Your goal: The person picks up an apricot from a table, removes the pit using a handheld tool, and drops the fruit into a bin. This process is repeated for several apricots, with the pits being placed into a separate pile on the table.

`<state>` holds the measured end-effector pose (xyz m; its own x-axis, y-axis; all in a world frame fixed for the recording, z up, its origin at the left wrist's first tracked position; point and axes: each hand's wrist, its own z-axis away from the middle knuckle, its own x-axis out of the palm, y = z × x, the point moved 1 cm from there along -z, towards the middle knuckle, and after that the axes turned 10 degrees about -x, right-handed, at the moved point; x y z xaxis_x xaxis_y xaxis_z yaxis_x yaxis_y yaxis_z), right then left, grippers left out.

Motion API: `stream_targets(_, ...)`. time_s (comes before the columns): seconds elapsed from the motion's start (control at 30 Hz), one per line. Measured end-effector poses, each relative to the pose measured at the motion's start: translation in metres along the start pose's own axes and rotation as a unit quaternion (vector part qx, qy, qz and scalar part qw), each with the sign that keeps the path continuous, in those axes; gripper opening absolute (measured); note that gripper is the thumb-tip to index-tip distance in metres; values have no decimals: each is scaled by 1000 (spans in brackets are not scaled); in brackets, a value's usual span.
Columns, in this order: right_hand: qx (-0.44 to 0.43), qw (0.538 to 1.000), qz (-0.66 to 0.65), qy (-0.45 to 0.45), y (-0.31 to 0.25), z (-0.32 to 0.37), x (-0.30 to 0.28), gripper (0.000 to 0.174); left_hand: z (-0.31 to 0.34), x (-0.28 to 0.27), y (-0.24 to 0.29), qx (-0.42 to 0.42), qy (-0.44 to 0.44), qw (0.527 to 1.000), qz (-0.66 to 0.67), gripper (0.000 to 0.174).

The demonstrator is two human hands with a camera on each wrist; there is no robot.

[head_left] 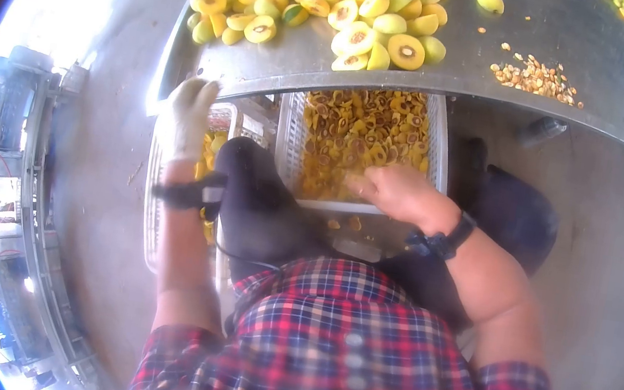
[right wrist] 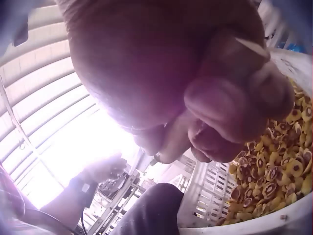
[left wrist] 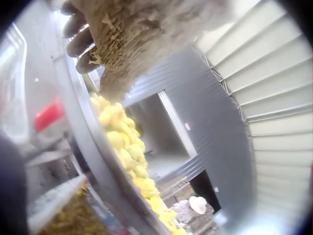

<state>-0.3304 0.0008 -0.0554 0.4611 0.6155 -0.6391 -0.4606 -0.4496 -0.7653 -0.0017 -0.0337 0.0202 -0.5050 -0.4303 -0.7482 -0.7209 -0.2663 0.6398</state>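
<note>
My bare right hand [head_left: 401, 194] hovers over the near rim of a white slatted crate [head_left: 439, 145] full of yellow fruit pieces with dark centres [head_left: 362, 130]. Its fingers [right wrist: 234, 112] are curled tight, and what they enclose is hidden. The crate [right wrist: 205, 198] sits between my knees under the metal table [head_left: 592, 51]. My gloved left hand [head_left: 187, 116] reaches up to the table's front edge, with its fingers [left wrist: 80, 41] fairly straight and nothing in them. A heap of halved yellow fruit [head_left: 332, 4] lies on the table above it.
A small pile of brown pits [head_left: 538, 77] and one loose fruit half [head_left: 490, 1] lie on the table to the right. A second white crate [head_left: 154, 212] with yellow pieces stands by my left knee. Machinery [head_left: 14, 110] lines the left side.
</note>
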Motion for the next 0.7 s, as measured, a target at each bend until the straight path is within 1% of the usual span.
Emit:
stream_targets(0.03, 18, 1000, 0, -12, 3, -3, 2, 55, -5, 16, 20, 10, -37, 998, 40, 31)
stream_targets(0.07, 18, 1000, 1, -10, 3, -4, 3, 55, -1, 29, 53, -9, -72, 996, 48, 31)
stream_targets(0.1, 42, 998, -36, -9, 4, -5, 4, 55, -13, 50, 55, 177, -57, 982, -17, 32)
stream_targets(0.13, 67, 995, -73, -9, 4, -5, 3, 54, -7, 62, 91, 64, -111, 991, 31, 37)
stream_targets(0.17, 66, 995, -71, -8, 3, -4, 0, 54, -9, 77, 105, 63, -151, 986, 5, 46)
stream_targets(0.23, 12, 1000, -13, -5, -1, -4, -6, 53, -41, 142, 98, 94, -154, 982, -60, 53)
stream_targets(0.27, 11, 1000, -11, -4, 0, -4, -7, 53, -38, 146, 106, 95, -153, 982, -59, 53)
stream_targets(0.33, -3, 1000, -20, 7, 1, -5, -8, 53, -30, 146, 126, 135, -231, 962, -53, 55)
stream_targets(0.37, -4, 1000, -19, 8, 0, -5, -9, 53, -29, 147, 133, 155, -213, 961, -88, 52)
stream_targets(0.4, -4, 1000, -15, 15, 0, -5, -9, 53, -29, 148, 135, 156, -212, 961, -88, 52)
stream_targets(0.47, -4, 1000, -12, 23, -2, -5, -8, 52, -27, 148, 137, 144, -242, 958, -58, 50)
stream_targets(0.5, -4, 999, -22, 49, -2, -5, -9, 51, -25, 146, 136, 144, -241, 958, -59, 50)
stream_targets(0.53, -5, 997, -33, 76, -2, -5, -11, 50, -23, 143, 134, 111, -237, 964, 41, 45)
stream_targets(0.57, -6, 996, -33, 77, -5, -6, -15, 50, -21, 138, 131, 77, -230, 960, 140, 39)
stream_targets(0.6, 2, 994, -49, 100, -9, -6, -21, 49, -19, 132, 128, 78, -230, 960, 139, 39)
stream_targets(0.63, 9, 990, -64, 123, -11, -6, -25, 48, -16, 126, 124, 38, -269, 913, 303, 33)
stream_targets(0.67, 8, 990, -64, 122, -9, -6, -27, 48, -15, 121, 121, -4, -299, 838, 457, 26)
stream_targets(0.7, -8, 985, -68, 156, -7, -6, -29, 46, -12, 124, 116, -39, -317, 776, 544, 24)
